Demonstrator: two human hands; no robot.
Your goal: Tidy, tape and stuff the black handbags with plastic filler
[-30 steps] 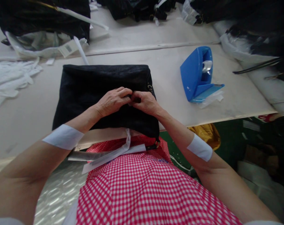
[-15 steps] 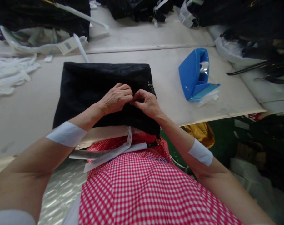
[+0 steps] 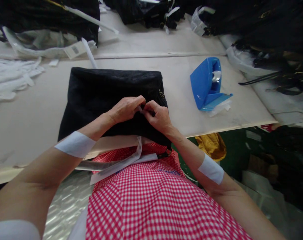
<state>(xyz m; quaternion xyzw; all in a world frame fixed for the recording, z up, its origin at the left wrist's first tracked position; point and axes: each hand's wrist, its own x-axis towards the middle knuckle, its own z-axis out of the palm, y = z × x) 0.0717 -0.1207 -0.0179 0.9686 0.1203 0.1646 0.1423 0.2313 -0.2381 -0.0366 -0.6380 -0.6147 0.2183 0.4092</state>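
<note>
A black handbag (image 3: 91, 90) lies on the table's front edge, its strap wrapped in white paper (image 3: 123, 166) hanging toward my checked apron. Over the bag's right half my two hands meet. My left hand (image 3: 127, 108) is closed in a pinch, and my right hand (image 3: 157, 115) pinches right beside it. Between the fingertips shows a small pale, see-through piece (image 3: 140, 109), perhaps tape or film. The exact hold is partly hidden by the fingers. A metal ring (image 3: 162, 94) sits on the bag's right side.
A blue tape dispenser (image 3: 203, 85) stands to the right, with clear film by its foot. White strips (image 3: 11, 78) are heaped at the left. More black bags (image 3: 48, 20) and wrapped straps line the back. A yellow cloth item (image 3: 211, 146) lies below the table edge.
The fingers have shifted slightly, and a pale piece now shows between them. My left hand has moved a little toward me. The bag has barely moved.
</note>
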